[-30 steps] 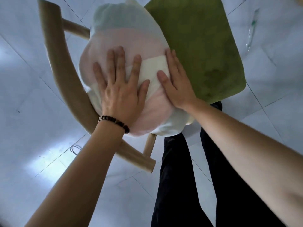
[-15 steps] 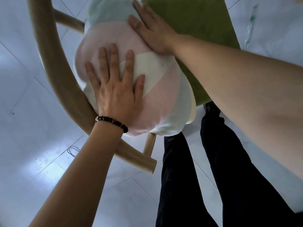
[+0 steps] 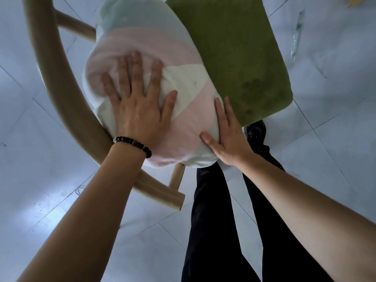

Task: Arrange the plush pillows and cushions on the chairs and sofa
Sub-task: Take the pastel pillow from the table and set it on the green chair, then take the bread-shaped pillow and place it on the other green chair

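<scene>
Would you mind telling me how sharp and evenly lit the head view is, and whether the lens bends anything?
Head view: the left hand has motion-smeared fingers on the pillow; the right hand is sharper. The wide lens bows the chair's wooden rail and stretches both forearms. Light is soft and bluish, with pale glare patches on the floor tiles.

Dim, bluish daylight; wide-angle bending at edges; fingertips (image 3: 132, 62) perhaps motion-blurred.
</scene>
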